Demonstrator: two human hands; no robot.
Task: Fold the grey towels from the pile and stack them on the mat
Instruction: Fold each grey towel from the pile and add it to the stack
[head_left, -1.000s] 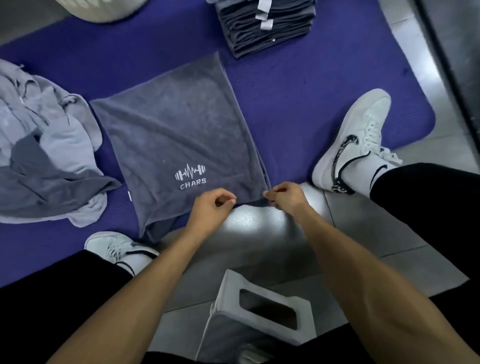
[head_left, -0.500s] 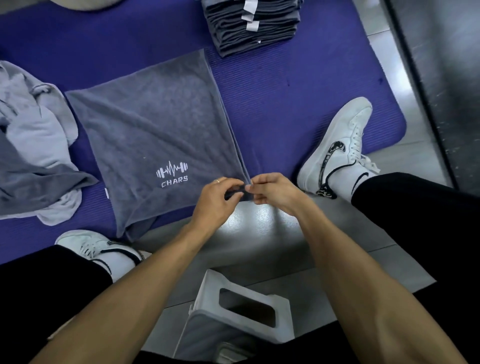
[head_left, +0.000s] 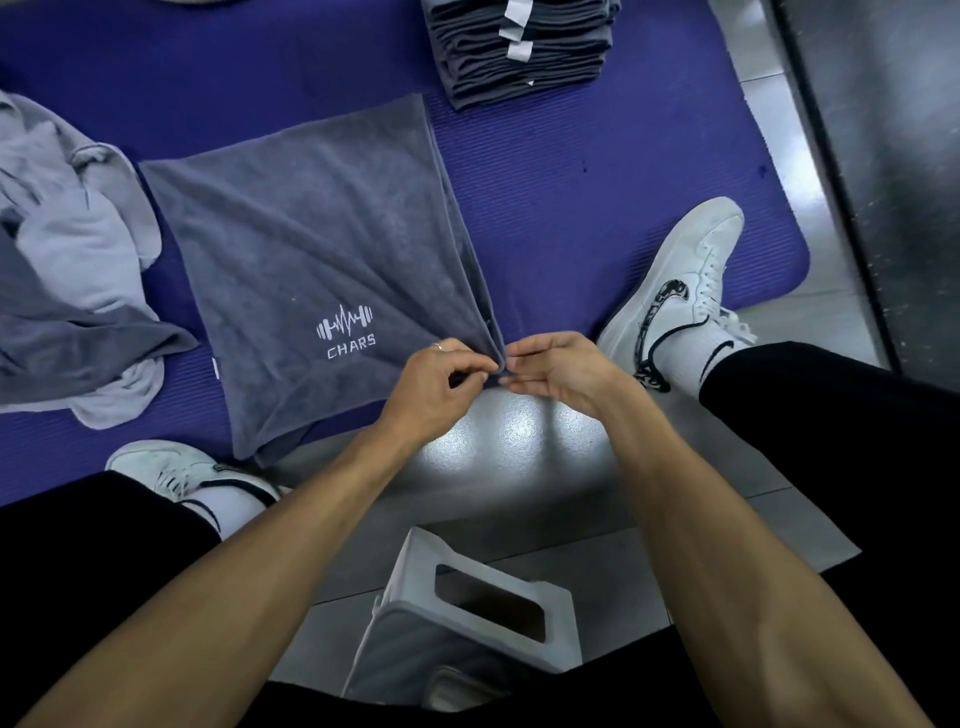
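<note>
Grey towel (head_left: 306, 260) with white "CHARS" logo (head_left: 347, 331) lies flat on purple mat (head_left: 597, 197). Left hand (head_left: 436, 389) and right hand (head_left: 558, 366) both pinch its near right corner, fingertips almost touching. Stack of folded grey towels (head_left: 519, 52) sits beyond the towel; unfolded pile (head_left: 67, 291) lies left of it.

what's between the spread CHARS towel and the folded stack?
In the head view, only a bare strip of purple mat separates the CHARS towel from the folded stack. They do not touch.
</note>
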